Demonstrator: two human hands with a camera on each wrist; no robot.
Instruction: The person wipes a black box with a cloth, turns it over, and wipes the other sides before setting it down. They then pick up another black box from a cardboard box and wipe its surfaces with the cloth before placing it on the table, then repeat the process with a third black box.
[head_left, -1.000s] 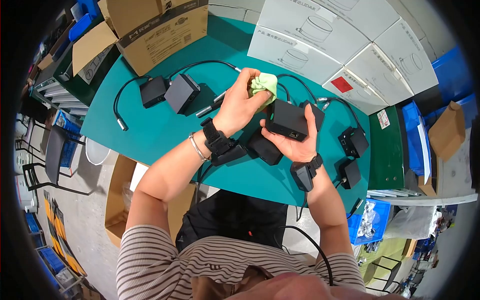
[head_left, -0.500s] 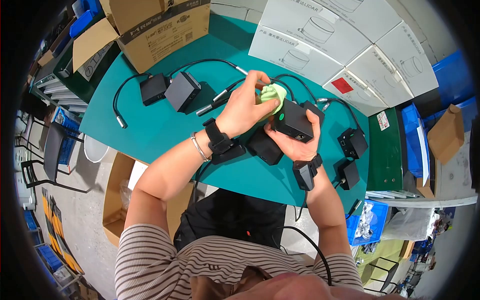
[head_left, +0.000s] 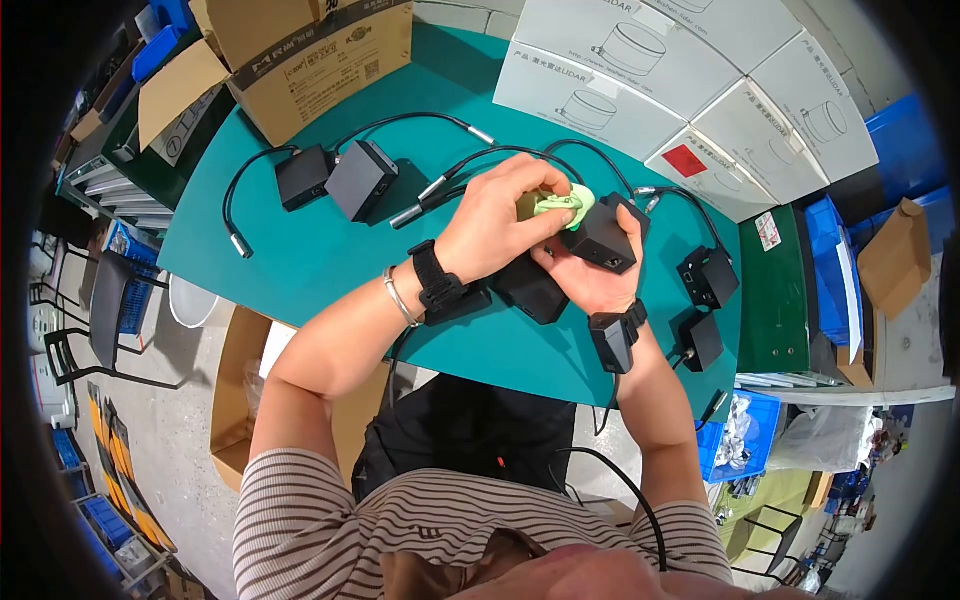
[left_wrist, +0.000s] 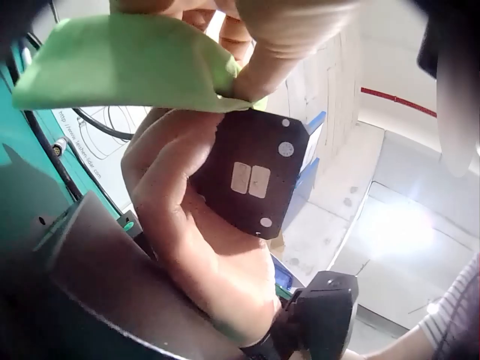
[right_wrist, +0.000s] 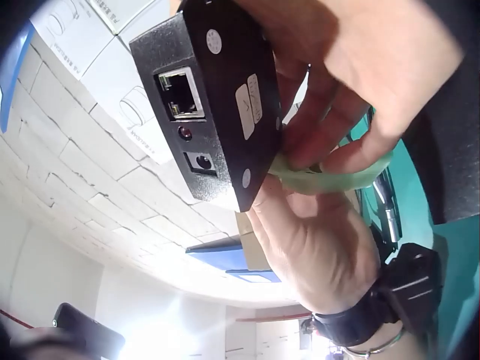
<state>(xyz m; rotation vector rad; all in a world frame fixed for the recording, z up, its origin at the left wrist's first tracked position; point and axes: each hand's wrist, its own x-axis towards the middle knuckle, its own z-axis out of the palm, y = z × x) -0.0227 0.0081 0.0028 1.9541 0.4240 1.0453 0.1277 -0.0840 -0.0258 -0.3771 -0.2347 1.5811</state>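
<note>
In the head view my left hand (head_left: pixel 488 222) pinches a bunched light-green cloth (head_left: pixel 576 207) between thumb and fingers, against the side of a black box (head_left: pixel 600 238). My right hand (head_left: pixel 590 284) grips that box from below, over the table. A network socket (right_wrist: pixel 181 94) and a round power jack (right_wrist: pixel 202 162) show on its end in the right wrist view. Its flat face, with pale labels (left_wrist: pixel 250 179) and corner dots, faces the left wrist camera; there the cloth (left_wrist: pixel 120 64) hangs over its upper edge. Another black box (head_left: pixel 532 290) lies beneath my hands.
More black boxes with cables lie on the green table (head_left: pixel 300 270), at left (head_left: pixel 362 180) and right (head_left: pixel 708 278). White LIDAR cartons (head_left: pixel 600 95) are stacked at the back right, and an open cardboard box (head_left: pixel 315 75) stands at the back left.
My left hand and the cloth have moved right and slightly toward me. The held box has shifted right and turned in my right hand.
</note>
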